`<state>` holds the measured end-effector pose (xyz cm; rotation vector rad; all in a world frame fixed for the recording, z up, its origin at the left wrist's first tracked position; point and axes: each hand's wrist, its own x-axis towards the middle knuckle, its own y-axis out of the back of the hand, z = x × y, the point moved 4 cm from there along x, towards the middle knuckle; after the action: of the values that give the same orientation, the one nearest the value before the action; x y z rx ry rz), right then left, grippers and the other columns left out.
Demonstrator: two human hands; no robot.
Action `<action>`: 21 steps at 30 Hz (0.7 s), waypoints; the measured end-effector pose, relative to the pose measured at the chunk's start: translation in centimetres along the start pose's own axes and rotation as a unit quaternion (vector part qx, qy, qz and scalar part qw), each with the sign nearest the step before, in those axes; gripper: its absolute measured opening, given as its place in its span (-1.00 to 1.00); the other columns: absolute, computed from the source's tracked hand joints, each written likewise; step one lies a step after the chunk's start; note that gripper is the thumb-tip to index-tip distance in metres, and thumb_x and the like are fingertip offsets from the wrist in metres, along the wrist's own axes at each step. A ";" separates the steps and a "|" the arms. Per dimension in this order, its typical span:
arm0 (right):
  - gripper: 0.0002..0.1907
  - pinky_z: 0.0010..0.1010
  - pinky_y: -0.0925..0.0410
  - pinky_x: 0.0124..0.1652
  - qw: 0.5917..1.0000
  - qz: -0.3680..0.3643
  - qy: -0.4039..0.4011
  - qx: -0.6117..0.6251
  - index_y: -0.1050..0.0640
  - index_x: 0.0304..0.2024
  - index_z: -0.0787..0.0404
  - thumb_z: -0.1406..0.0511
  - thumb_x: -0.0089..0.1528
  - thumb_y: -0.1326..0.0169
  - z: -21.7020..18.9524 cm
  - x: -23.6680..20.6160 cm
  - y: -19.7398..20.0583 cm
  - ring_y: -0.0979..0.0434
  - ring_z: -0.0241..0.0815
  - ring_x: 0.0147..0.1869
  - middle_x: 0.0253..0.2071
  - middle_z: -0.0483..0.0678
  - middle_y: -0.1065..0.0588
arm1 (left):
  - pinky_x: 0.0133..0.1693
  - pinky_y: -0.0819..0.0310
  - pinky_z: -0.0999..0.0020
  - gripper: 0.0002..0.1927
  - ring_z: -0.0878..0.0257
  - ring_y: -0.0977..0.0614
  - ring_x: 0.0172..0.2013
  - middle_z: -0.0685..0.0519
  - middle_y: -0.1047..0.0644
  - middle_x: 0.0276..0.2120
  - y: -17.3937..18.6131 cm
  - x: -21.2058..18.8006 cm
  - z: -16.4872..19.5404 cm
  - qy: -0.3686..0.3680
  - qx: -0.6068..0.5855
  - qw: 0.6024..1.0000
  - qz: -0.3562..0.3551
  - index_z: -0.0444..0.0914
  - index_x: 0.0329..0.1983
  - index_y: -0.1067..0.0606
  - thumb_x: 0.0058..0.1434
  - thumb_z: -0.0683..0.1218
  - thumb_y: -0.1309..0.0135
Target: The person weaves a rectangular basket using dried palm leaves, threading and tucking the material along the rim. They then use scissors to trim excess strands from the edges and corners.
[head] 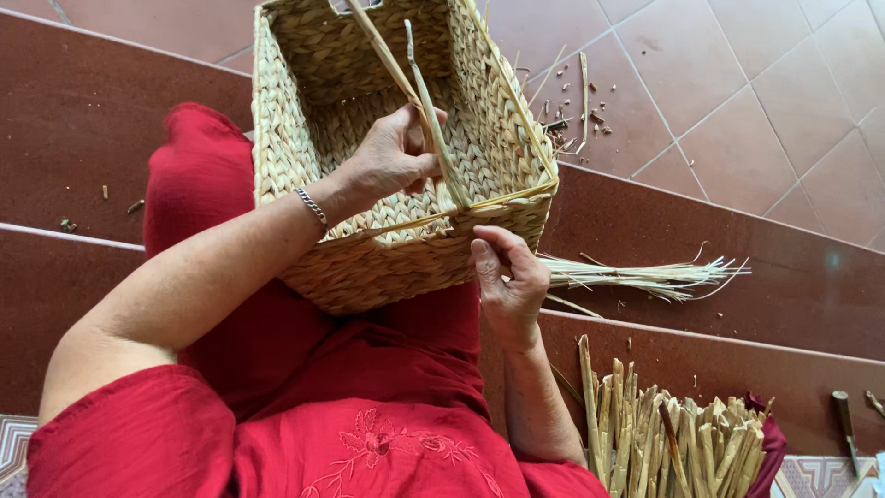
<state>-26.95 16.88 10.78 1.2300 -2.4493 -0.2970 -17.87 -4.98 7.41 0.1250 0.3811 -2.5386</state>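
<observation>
A square woven basket (387,138) of pale, flattened straw rests tilted on the person's lap, its open mouth turned toward the camera and its plaited walls showing a tight herringbone texture. The left hand (392,157) reaches inside the basket and is closed around a long loose strand (433,120) of the same dry fibre, pinching it between thumb and fingers near the front rim. The strand's long axis runs steeply, from above the far rim down to the near right corner of the basket, where it meets the rim border. A metal bracelet (312,207) circles the left wrist.

The right hand (507,281) sits just below and outside that same corner, fingers curled and the thumb tip touching the basket's outer wall; it holds nothing that can be made out. Of the two hands, the left is the one on the strand, while the right is nearer the corner where the strand ends.

On the red-brown step to the right lies a loose sheaf of thin straw (645,275), and lower down a bundle of thicker cut stalks (682,443) stands upright. Small offcuts (576,115) litter the tiled floor (756,120) beyond.
</observation>
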 end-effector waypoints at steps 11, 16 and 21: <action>-0.76 -0.55 -0.43 -0.29 0.993 -0.015 0.102 -0.062 -0.59 0.05 0.25 0.44 0.32 -0.24 -1.2 0.9 -0.5 -0.54 -0.38 -0.27 -0.23 -0.08 -0.58 | -0.45 -0.64 0.29 -0.64 0.17 -0.64 -0.54 -0.08 -0.59 -0.45 0.5 -7.6 2.0 -0.024 -0.191 0.976 0.101 -0.32 -0.34 -0.48 0.54 -0.04 0.13; -0.64 -0.44 -0.44 -0.33 0.986 -0.012 0.148 -0.080 -0.55 0.06 0.30 0.46 0.20 -0.23 -2.8 1.0 -1.6 -0.53 -0.29 -0.26 -0.15 0.03 -0.53 | -0.07 -0.66 0.21 -0.83 0.06 -0.71 -0.11 -0.11 -0.62 -0.10 -4.7 -13.0 5.1 -0.373 0.141 0.913 -0.087 -0.30 0.03 -0.52 0.44 -0.14 -0.09; -0.85 -0.37 -0.50 -0.13 0.966 0.048 0.218 -0.133 -0.56 -0.01 0.22 0.44 0.39 -0.21 -3.4 0.3 -1.1 -0.59 -0.19 -0.06 -0.10 0.00 -0.55 | 0.14 -0.46 0.09 -0.42 -0.02 -0.51 0.11 -0.14 -0.51 0.12 -4.9 -10.6 6.7 -0.410 0.424 0.808 -0.006 -0.28 0.26 -0.39 0.12 -0.24 -0.13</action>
<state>-24.88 15.98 13.54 0.9411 -2.0073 -0.2807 -11.72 2.45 16.74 -0.6275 -1.0882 -2.2921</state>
